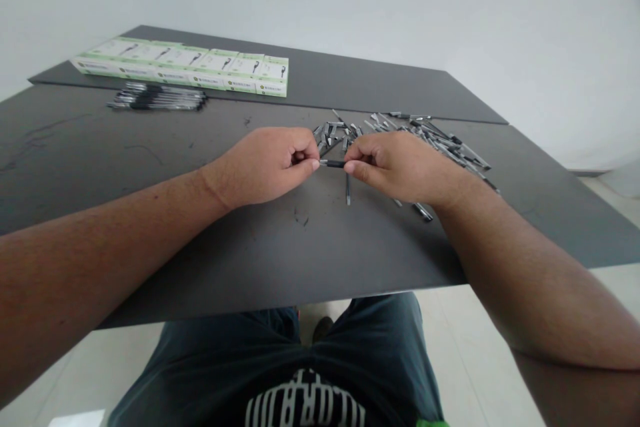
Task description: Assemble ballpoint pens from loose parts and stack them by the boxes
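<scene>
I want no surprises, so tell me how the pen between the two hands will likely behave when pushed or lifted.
The pen is probably light, since it looks slim beside the left hand and right hand pinching it. It likely stays stiff: the visible part runs straight. It may roll if pushed, as that part looks tubular and shows no clip.

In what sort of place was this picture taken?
Probably a simple indoor workroom, though I cannot be sure: the grey table bears a row of similar boxes, a bundle of pens and scattered pen parts.
</scene>
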Motion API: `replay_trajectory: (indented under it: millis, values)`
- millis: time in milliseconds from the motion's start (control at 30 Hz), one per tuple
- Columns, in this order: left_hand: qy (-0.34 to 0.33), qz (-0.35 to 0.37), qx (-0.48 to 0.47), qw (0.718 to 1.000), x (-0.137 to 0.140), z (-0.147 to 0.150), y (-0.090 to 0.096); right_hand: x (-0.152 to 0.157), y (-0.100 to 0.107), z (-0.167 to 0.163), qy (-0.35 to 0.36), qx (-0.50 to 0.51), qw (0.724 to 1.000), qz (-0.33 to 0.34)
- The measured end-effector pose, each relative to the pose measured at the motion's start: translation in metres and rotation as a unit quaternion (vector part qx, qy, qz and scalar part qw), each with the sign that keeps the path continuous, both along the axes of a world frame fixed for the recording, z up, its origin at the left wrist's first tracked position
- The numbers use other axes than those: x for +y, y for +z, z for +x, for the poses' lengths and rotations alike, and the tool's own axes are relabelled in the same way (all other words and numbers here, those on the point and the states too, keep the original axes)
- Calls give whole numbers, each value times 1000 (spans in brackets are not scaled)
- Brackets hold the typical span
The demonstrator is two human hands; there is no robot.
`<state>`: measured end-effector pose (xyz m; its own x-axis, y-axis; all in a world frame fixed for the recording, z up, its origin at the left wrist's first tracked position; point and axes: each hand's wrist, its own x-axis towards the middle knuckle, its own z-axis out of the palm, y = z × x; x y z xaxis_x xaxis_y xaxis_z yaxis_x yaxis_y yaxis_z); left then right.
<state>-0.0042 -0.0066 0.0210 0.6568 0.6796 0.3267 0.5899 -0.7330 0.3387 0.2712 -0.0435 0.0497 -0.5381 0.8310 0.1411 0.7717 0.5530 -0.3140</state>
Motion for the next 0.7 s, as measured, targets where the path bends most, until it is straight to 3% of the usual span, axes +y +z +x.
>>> replay_trajectory:
  millis: [300, 500, 700]
  values:
    - [1, 3, 5, 1000, -1, 0, 1, 0, 0, 0, 18, -9, 1000, 15]
    - [5, 0, 12, 1000, -1, 1, 2, 0, -2, 1, -26, 18, 999, -2]
    - [7, 2, 12, 1000, -1, 0, 1, 2, 1, 1, 6, -26, 999, 33]
